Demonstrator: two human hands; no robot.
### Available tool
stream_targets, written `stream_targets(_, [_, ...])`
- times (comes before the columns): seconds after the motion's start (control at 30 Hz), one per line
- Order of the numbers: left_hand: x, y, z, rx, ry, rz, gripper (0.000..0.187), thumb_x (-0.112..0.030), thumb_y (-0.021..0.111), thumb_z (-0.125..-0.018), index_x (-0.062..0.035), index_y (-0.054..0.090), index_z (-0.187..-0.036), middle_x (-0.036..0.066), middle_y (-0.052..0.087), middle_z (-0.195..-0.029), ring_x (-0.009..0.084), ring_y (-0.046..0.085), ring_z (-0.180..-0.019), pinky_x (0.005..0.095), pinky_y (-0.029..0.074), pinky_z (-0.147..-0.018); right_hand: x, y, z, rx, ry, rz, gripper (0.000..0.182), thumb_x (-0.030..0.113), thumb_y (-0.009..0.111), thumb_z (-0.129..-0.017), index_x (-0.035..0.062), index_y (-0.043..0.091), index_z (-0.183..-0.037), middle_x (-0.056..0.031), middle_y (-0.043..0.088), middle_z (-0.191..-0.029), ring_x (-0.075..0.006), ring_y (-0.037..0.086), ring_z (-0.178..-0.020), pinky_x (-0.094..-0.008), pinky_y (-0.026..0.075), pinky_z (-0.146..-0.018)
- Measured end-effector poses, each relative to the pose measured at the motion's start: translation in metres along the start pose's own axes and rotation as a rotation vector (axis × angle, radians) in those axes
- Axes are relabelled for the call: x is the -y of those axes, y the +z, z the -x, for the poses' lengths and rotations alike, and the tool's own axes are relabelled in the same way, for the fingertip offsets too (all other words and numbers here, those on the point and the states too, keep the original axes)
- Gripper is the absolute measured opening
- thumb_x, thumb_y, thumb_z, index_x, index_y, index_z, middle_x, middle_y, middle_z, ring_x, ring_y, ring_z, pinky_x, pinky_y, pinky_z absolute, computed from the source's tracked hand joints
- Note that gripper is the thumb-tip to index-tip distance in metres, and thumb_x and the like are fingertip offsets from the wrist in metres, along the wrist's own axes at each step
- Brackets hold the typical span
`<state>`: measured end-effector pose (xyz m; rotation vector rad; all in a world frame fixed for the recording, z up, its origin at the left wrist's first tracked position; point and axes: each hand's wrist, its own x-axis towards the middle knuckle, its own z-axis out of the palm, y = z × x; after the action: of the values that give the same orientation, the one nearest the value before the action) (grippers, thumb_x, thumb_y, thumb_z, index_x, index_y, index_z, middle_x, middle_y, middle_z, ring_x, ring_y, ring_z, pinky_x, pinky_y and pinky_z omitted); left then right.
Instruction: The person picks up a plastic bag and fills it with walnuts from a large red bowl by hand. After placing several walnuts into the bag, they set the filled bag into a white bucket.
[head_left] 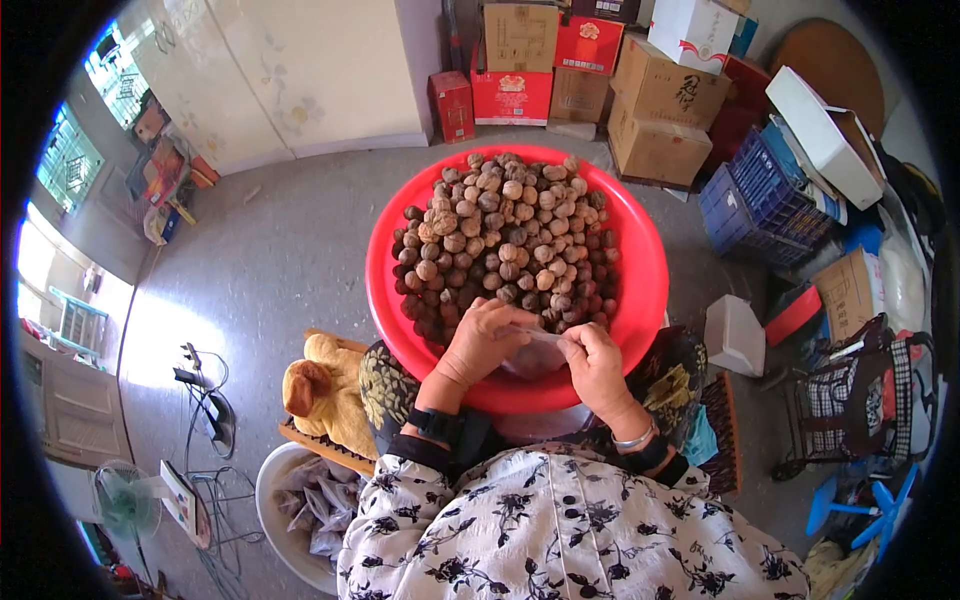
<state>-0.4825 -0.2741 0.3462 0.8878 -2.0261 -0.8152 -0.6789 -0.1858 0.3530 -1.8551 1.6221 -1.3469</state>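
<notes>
A clear plastic bag hangs between my hands at the near rim of a red basin. My left hand grips the bag's mouth from the left with its fingers closed. From the right, my right hand pinches the other edge of the mouth. Something dark shows through the bag, too blurred to name. Brown walnuts are heaped in the basin just beyond my fingers, some light and some dark. The basin rests at my lap, over my patterned trousers.
On the left, a white tub holds several filled plastic bags. A yellow plush toy lies beside my leg. Cardboard boxes and blue crates are stacked behind. Cables cross the floor; a checked trolley bag stands right.
</notes>
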Motion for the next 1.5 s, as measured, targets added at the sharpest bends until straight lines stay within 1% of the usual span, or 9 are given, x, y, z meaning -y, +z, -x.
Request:
stream_targets(0.07, [0.002, -0.001, 0.000, 0.088, 0.092, -0.044, 0.024, -0.010, 0.078, -0.072, -0.0166, 0.077, -0.095, 0.002, 0.066, -0.085, 0.0241, 0.056, -0.086, 0.0343, 0.047, -0.079, 0.002, 0.000, -0.001, 0.004, 0.013, -0.031, 0.010, 0.001, 0.068, -0.086, 0.0006, 0.059, -0.091, -0.0136, 0.060, -0.083, -0.0296, 0.062, -0.073, -0.0369, 0.050, -0.065])
stream_targets(0.3, [0.013, 0.006, 0.002, 0.069, 0.061, -0.060, 0.014, -0.013, 0.078, -0.075, -0.0176, 0.077, -0.089, 0.001, 0.066, -0.081, 0.0238, 0.058, -0.084, 0.0343, 0.046, -0.080, 0.010, -0.007, -0.002, 0.107, 0.081, -0.054, 0.015, -0.001, 0.071, -0.081, 0.0020, 0.061, -0.092, -0.0127, 0.060, -0.084, -0.0297, 0.061, -0.075, -0.0368, 0.049, -0.065])
stream_targets(0.5, [0.016, 0.009, 0.004, 0.078, 0.088, -0.040, 0.006, -0.012, 0.075, -0.077, -0.0131, 0.073, -0.083, 0.002, 0.067, -0.081, 0.0239, 0.061, -0.083, 0.0349, 0.045, -0.079, 0.003, -0.003, 0.000, 0.064, -0.035, -0.001, 0.014, -0.001, 0.070, -0.082, 0.0020, 0.059, -0.090, -0.0135, 0.058, -0.082, -0.0337, 0.059, -0.076, -0.0393, 0.048, -0.066])
stream_targets(0.93, [-0.001, 0.005, 0.006, 0.049, 0.180, -0.165, 0.009, -0.017, 0.077, -0.074, -0.0142, 0.072, -0.082, 0.002, 0.067, -0.082, 0.0250, 0.061, -0.084, 0.0376, 0.044, -0.081, 0.003, -0.003, 0.001, 0.097, -0.015, 0.009, 0.014, 0.000, 0.069, -0.082, 0.0020, 0.057, -0.089, -0.0138, 0.058, -0.083, -0.0342, 0.060, -0.077, -0.0396, 0.049, -0.067])
stream_targets(1.13, [-0.004, -0.002, 0.001, 0.054, 0.149, -0.104, 0.009, -0.014, 0.077, -0.073, -0.0140, 0.071, -0.080, 0.002, 0.067, -0.081, 0.0245, 0.062, -0.084, 0.0367, 0.046, -0.081, 0.006, -0.003, -0.002, 0.041, -0.028, -0.123, 0.017, 0.003, 0.070, -0.084, 0.0016, 0.060, -0.097, -0.0109, 0.060, -0.084, -0.0259, 0.061, -0.077, -0.0342, 0.050, -0.069])
stream_targets(1.2, [-0.010, -0.008, -0.001, -0.028, 0.196, -0.092, 0.005, -0.014, 0.074, -0.074, -0.0127, 0.069, -0.074, 0.003, 0.066, -0.076, 0.0249, 0.062, -0.077, 0.0361, 0.046, -0.077, 0.005, -0.005, 0.000, -0.003, 0.091, -0.154, 0.021, 0.006, 0.070, -0.088, 0.0003, 0.059, -0.105, -0.0077, 0.061, -0.086, -0.0189, 0.061, -0.076, -0.0307, 0.050, -0.070])
stream_targets(1.27, [-0.022, -0.026, -0.001, -0.080, 0.128, -0.053, 0.009, -0.006, 0.077, -0.076, -0.0106, 0.070, -0.079, 0.004, 0.067, -0.079, 0.0211, 0.064, -0.078, 0.0322, 0.048, -0.077, -0.003, -0.002, 0.006, -0.005, 0.150, -0.241, 0.021, 0.008, 0.068, -0.091, 0.0002, 0.058, -0.109, -0.0059, 0.064, -0.090, -0.0131, 0.061, -0.078, -0.0279, 0.051, -0.071])
stream_targets(1.33, [-0.037, -0.050, 0.002, -0.190, -0.001, 0.020, 0.007, -0.004, 0.075, -0.080, -0.0086, 0.071, -0.083, 0.002, 0.069, -0.082, 0.0149, 0.064, -0.082, 0.0287, 0.049, -0.074, -0.007, 0.001, 0.006, 0.031, 0.219, -0.313, 0.019, 0.006, 0.066, -0.092, 0.0002, 0.058, -0.109, -0.0059, 0.064, -0.091, -0.0122, 0.062, -0.080, -0.0277, 0.052, -0.071])
stream_targets(1.5, [-0.078, -0.136, 0.040, -0.576, -0.240, 0.442, 0.005, 0.002, 0.069, -0.088, -0.0032, 0.069, -0.090, -0.002, 0.068, -0.085, 0.0068, 0.055, -0.069, 0.0215, 0.045, -0.064, -0.024, 0.004, 0.010, 0.051, 0.173, -0.150, 0.017, 0.009, 0.064, -0.095, 0.0036, 0.060, -0.111, 0.0014, 0.060, -0.086, -0.0065, 0.054, -0.072, -0.0227, 0.047, -0.062])
